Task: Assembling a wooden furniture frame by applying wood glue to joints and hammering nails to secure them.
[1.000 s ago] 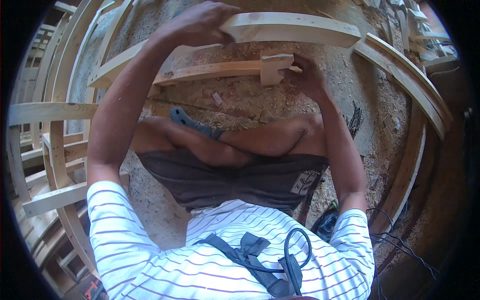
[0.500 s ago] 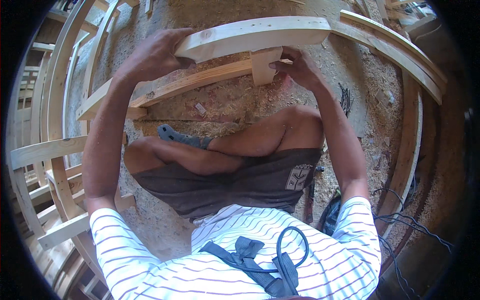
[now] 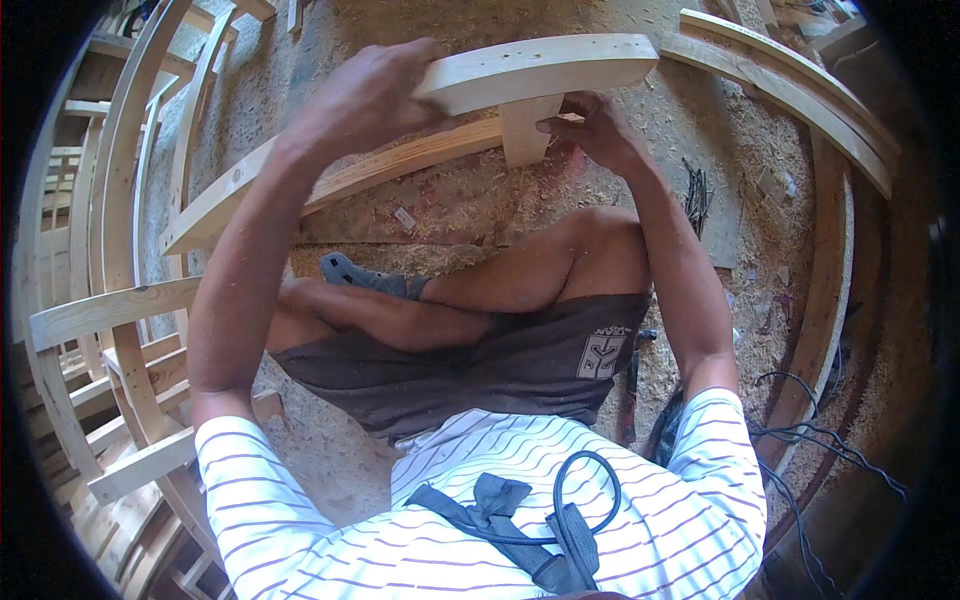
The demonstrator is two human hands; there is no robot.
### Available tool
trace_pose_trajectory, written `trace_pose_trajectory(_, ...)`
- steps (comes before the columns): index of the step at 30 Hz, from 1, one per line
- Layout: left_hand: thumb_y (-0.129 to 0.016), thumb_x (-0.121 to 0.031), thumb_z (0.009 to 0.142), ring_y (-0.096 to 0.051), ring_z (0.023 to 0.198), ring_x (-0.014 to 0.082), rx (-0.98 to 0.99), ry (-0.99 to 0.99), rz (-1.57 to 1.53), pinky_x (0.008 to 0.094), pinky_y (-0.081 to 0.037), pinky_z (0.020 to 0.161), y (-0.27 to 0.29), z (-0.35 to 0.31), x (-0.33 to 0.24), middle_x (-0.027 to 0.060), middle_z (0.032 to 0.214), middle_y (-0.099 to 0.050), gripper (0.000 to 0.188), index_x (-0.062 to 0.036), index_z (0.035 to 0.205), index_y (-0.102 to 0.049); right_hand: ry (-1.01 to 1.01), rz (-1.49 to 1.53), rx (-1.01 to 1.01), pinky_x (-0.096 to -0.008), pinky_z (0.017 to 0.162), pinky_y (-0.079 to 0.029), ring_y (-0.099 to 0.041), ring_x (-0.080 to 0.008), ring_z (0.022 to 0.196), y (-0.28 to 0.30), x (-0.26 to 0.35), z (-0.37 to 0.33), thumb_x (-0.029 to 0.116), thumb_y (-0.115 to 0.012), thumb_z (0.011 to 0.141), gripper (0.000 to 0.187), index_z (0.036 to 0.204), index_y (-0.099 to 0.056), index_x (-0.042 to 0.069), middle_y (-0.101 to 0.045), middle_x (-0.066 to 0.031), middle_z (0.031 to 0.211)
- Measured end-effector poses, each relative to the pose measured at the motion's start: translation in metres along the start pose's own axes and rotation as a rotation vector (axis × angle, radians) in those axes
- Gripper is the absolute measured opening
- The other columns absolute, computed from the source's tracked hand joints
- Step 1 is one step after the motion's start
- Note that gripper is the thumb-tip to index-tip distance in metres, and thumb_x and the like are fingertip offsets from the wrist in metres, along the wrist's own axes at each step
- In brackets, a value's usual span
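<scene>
Just shifted left grip (image 3: 375, 92) rightward along long beam (image 3: 530, 75), closer to short block (image 3: 522, 140). Blurred there, so likely mid-slide or only just settled. Kept right grip (image 3: 600, 135) at short block, much the same spot as half a second back; no clear shift in long beam or short block either. Reads as a re-grip, not a move of the parts. Should steady the block end better with both grips nearer together, at a guess.

Left: closed over long beam, with thumb low on the near face. Can't tell how tight. Right: thumb at short block's right edge, fingers partly hidden. Can't tell whether pinching or just resting.

Find long beam running from lower left, through left grip, to a free end up and right of right grip. Find short block just below it, right beside right grip. Find lower beam (image 3: 420, 160) at short block's left side, below left grip in view.
</scene>
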State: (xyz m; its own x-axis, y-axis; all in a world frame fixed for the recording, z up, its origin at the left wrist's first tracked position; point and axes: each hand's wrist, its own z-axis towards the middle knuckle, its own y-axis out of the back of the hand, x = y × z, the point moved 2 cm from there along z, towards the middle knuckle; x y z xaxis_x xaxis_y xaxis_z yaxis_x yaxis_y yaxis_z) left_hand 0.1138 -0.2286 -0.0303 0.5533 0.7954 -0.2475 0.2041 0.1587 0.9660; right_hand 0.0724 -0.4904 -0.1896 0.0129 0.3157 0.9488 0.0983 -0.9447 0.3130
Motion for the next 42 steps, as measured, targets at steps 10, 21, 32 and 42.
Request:
trace_pose_trajectory(10,-0.087,-0.026,0.074,-0.071,0.101,0.0341,-0.059,-0.028,0.126,0.0476,-0.055,0.085,-0.021,0.041,-0.041,0.0124,0.106,-0.075,0.047,-0.0130,0.114,-0.065,0.173,0.162,-0.018,-0.0281,0.060,-0.055,-0.067,-0.0120,0.071,-0.008,0.001,0.005,0.019,-0.078,0.089,0.040,0.121,-0.068,-0.002,-0.075,-0.0085,0.101)
trace_pose_trajectory(21,-0.087,-0.030,0.072,-0.073,0.097,0.0319,-0.074,0.029,0.178,0.0462,-0.056,0.084,-0.017,0.037,-0.045,0.0107,0.104,-0.076,0.049,-0.0162,0.115,-0.068,-0.003,0.130,0.065,-0.0340,0.081,-0.064,-0.067,-0.0209,0.112,-0.006,0.009,0.002,0.017,-0.080,0.088,0.052,0.131,-0.061,-0.004,-0.068,-0.0149,0.127)
trace_pose_trajectory(32,-0.086,-0.025,0.073,-0.073,0.097,0.0321,-0.130,-0.049,0.086,0.0457,-0.057,0.081,-0.027,0.034,-0.042,0.0104,0.102,-0.077,0.055,-0.0182,0.124,-0.067,0.129,0.018,-0.037,-0.0338,0.084,-0.061,-0.066,-0.0186,0.111,0.018,-0.028,-0.012,0.013,-0.078,0.089,0.047,0.132,-0.063,0.004,-0.069,-0.0102,0.124)
trace_pose_trajectory(42,-0.084,-0.024,0.076,-0.073,0.098,0.0324,-0.169,-0.029,0.180,0.0465,-0.055,0.084,-0.030,0.037,-0.042,0.0112,0.104,-0.076,0.054,-0.0186,0.126,-0.065,-0.554,-0.967,-0.181,-0.0454,0.079,-0.056,-0.072,-0.0360,0.090,0.179,-0.154,-0.117,0.030,-0.076,0.088,0.025,0.099,-0.078,0.008,-0.075,-0.0186,0.095)
